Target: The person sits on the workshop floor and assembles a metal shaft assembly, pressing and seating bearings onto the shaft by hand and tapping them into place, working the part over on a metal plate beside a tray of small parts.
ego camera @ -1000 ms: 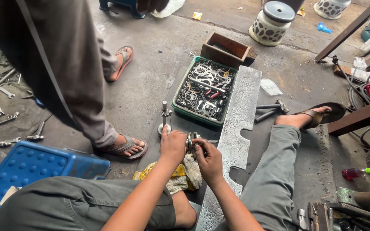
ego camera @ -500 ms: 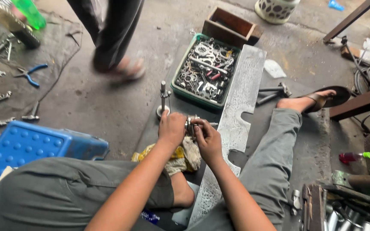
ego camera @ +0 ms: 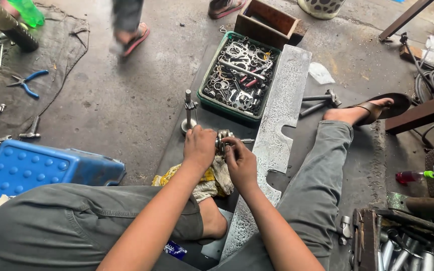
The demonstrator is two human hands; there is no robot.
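Metal part [ego camera: 223, 141] sits mid-floor, pinched between both hands: left hand [ego camera: 199, 146] at its 9 o'clock, right hand [ego camera: 240, 160] at 4 o'clock. Rag [ego camera: 212, 181] lies beneath. Parts crate [ego camera: 208, 98] at 12 o'clock, steel plate [ego camera: 277, 130] at 3.

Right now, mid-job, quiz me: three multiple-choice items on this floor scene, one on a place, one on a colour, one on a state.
1. Where does the green tray of metal parts lie?
A. on the blue stool
B. on the floor beyond the hands
C. on the person's lap

2. What colour are the handles of the pliers?
A. blue
B. red
C. yellow

3. What are the left hand and right hand doing?
A. resting empty on the knees
B. both gripping a small metal part
C. lifting the hammer

Answers: 1 B, the tray sits on the floor past the hands, beside the long metal plate. 2 A, blue grips show on the dark cloth. 3 B, both hands close around the part above the yellow rag.
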